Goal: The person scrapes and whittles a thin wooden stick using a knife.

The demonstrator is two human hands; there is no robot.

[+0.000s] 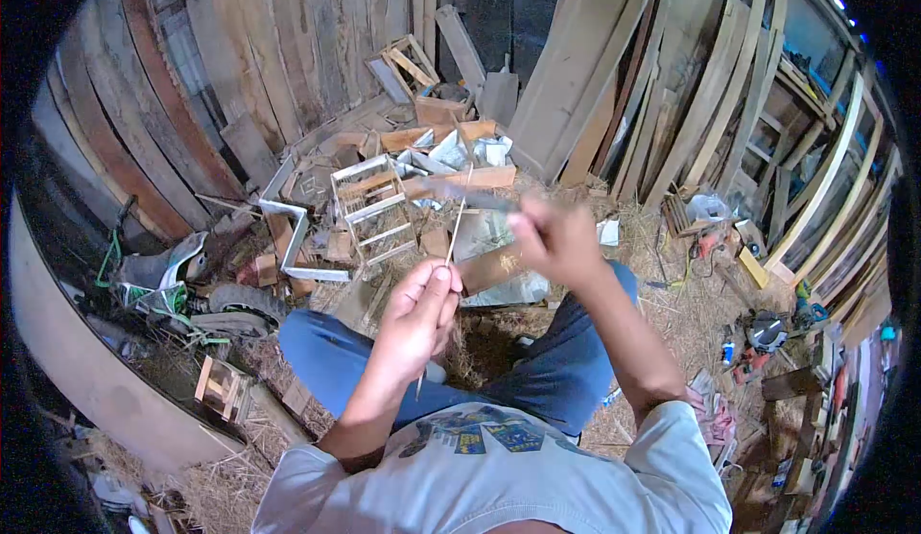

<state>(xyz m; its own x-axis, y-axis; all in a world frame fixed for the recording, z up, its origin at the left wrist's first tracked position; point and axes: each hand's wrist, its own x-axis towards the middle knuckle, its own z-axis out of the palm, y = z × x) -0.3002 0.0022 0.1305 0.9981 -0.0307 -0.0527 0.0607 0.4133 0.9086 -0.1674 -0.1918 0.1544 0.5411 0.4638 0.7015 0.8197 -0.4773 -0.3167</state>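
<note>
My left hand (418,308) is closed round a thin wooden stick (455,234), pinching it between thumb and fingers. The stick points up and away from me, and its lower end shows below the hand. My right hand (556,238), blurred by motion, is closed on a knife (484,200). Its dark blade is smeared and reaches left to the upper part of the stick; whether it touches the stick I cannot tell. Below the right hand lies a wooden board (489,267) with pale shavings on it, between my knees.
A slatted wooden crate (374,210) and a pile of wood scraps (441,155) lie ahead. Long boards (585,73) lean on the back wall. Power tools (763,332) lie at the right, and a wheel (240,302) at the left. Straw covers the ground.
</note>
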